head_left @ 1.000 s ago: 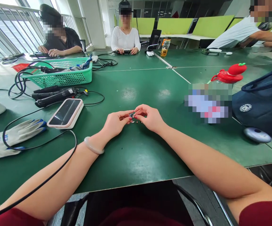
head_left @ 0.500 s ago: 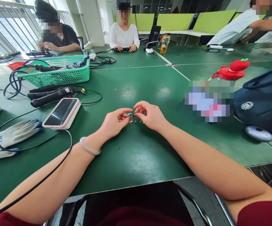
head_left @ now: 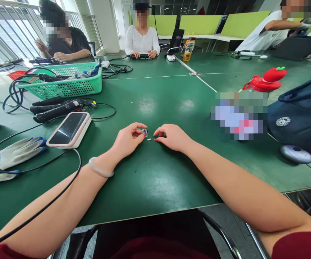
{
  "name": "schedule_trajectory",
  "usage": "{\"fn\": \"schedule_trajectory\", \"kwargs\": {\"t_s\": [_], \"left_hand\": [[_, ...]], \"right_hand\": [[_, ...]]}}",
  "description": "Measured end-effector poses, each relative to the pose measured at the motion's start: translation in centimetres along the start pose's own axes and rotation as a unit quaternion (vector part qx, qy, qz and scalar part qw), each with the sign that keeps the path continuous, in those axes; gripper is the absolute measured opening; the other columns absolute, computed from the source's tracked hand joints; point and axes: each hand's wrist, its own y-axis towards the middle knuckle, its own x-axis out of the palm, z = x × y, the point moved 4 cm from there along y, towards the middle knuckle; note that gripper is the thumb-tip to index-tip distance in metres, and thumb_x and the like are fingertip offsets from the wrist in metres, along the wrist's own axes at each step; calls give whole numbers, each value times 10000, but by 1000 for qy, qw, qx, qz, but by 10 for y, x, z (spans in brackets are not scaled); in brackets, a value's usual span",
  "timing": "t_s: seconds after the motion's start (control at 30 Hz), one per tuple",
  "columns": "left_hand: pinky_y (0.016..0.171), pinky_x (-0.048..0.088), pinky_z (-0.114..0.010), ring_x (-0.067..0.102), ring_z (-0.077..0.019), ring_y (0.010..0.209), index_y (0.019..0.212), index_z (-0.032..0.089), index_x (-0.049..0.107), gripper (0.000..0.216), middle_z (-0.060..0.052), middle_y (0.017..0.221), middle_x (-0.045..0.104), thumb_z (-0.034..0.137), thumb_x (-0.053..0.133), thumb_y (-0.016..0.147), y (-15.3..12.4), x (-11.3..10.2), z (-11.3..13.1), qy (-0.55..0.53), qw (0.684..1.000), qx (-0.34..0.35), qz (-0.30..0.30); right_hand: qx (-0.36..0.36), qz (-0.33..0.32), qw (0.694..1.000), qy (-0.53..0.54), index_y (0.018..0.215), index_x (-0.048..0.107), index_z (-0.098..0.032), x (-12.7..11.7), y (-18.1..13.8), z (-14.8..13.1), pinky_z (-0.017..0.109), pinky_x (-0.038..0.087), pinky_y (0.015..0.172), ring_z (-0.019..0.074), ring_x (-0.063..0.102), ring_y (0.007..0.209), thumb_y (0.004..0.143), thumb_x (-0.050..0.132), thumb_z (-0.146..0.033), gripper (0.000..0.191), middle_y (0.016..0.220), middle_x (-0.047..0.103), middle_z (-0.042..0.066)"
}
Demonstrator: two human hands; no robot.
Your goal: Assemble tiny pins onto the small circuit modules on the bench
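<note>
Between the thumb and fingers of my left hand point(head_left: 128, 138) is a small grey, black and white piece point(head_left: 145, 132), too small to name more exactly. My right hand point(head_left: 173, 136) rests low over the green table point(head_left: 155, 169), its thumb and index finger curved with a gap between them. A tiny reddish piece point(head_left: 154, 139) lies at the tip of the right thumb. A tiny pale piece point(head_left: 149, 139) sits on the table between both hands.
Left of me are a phone point(head_left: 69, 129), gloves point(head_left: 12, 158), a black cable point(head_left: 79, 163), black devices point(head_left: 58, 109) and a green basket point(head_left: 66, 88). A dark blue bag point(head_left: 301, 111) and a red-lidded bottle point(head_left: 268, 81) stand right. Other people sit around the table.
My hands have moved apart; the left went slightly left with the small piece in it. The right hand has come down to the tabletop, near the tiny reddish piece.
</note>
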Motion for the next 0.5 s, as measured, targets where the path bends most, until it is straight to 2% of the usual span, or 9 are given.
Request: {"fn": "schedule_trajectory", "kwargs": {"t_s": [0.1, 0.2, 0.4, 0.5], "left_hand": [[720, 487, -278, 587, -130, 664, 1118, 219, 660, 354, 8, 735, 663, 336, 591, 791, 0, 0, 2, 25, 1000, 1, -10], [711, 474, -276, 565, -125, 643, 1102, 238, 682, 333, 17, 717, 647, 329, 572, 802, -1, 1, 4, 51, 999, -2, -18], [732, 480, -285, 575, -134, 671, 1037, 213, 683, 292, 3, 744, 644, 334, 604, 783, 0, 1, 1, 36, 999, -12, -15], [743, 485, -296, 587, -142, 694, 1042, 209, 675, 299, -7, 764, 651, 335, 615, 778, 1, 1, -2, 24, 999, -14, -15]], "right_hand": [[-15, 0, 1000, -10, 811, 702, -212, 2, 1, -1, 274, 400, 680, 152, 558, 773, 819, 672, -192, 37, 772, 636, 7], [-29, -5, 999, -34, 752, 680, -202, 3, 3, -3, 276, 392, 696, 165, 554, 804, 832, 662, -190, 83, 769, 625, 15], [-110, -14, 988, -112, 770, 647, -180, 5, 2, -11, 296, 394, 733, 186, 537, 823, 894, 574, -179, 144, 815, 621, 50], [-123, -16, 982, -144, 793, 636, -173, 8, 3, -11, 304, 394, 734, 190, 530, 820, 911, 529, -161, 160, 863, 616, 66]]}}
